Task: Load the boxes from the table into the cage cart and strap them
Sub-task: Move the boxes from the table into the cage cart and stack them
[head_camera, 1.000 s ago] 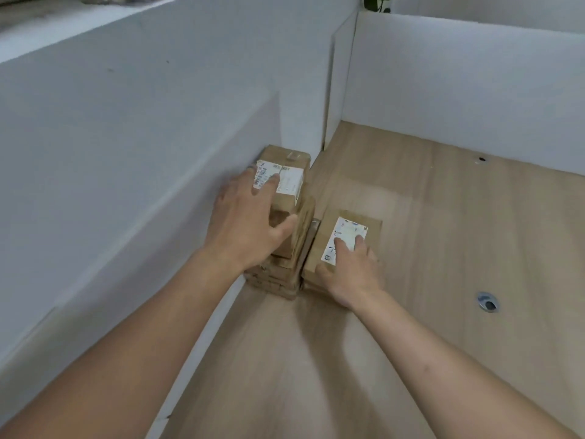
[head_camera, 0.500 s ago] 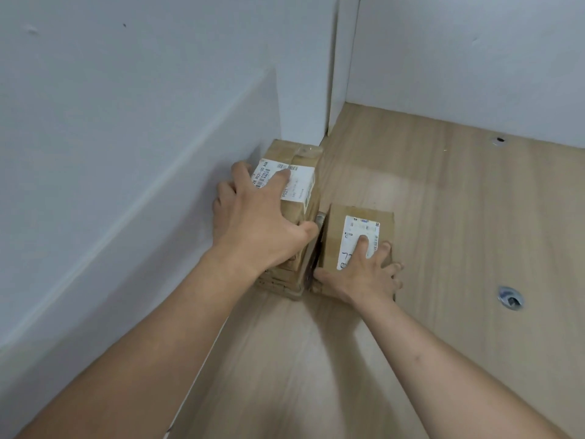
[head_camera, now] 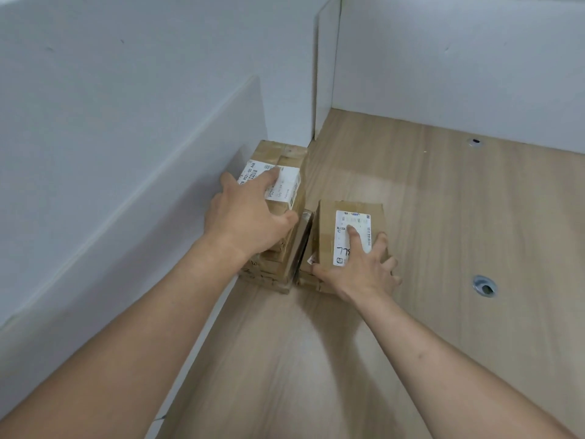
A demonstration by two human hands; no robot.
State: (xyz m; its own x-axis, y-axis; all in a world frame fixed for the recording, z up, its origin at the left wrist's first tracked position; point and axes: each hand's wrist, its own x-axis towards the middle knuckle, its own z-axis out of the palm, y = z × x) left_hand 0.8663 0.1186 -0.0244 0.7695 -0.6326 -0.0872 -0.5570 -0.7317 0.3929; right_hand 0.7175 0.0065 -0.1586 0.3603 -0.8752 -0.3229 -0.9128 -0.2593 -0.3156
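From the head camera, two piles of cardboard boxes stood side by side on the wooden tabletop [head_camera: 427, 217], pushed into the corner where a white partition [head_camera: 133, 122] ran along the left. The taller stack [head_camera: 281, 217] sat tight against that partition, likely so the wall would keep it square. The left hand [head_camera: 250, 223] lay over its top box, fingers reaching across the white label and thumb hooked down the right side, gripping it as if to lift it or the boxes under it. Just to the right, with a thin gap between, the shorter stack [head_camera: 348, 236] stood lower. The right hand [head_camera: 361, 267] rested on it, forefinger pressed flat on the label and the other fingers wrapped round the near right corner, holding it. Both grips looked like the start of a pickup. No cage cart or strap was in sight, so loading had hardly begun. A metal-rimmed hole [head_camera: 484, 286] showed in the tabletop well to the right.
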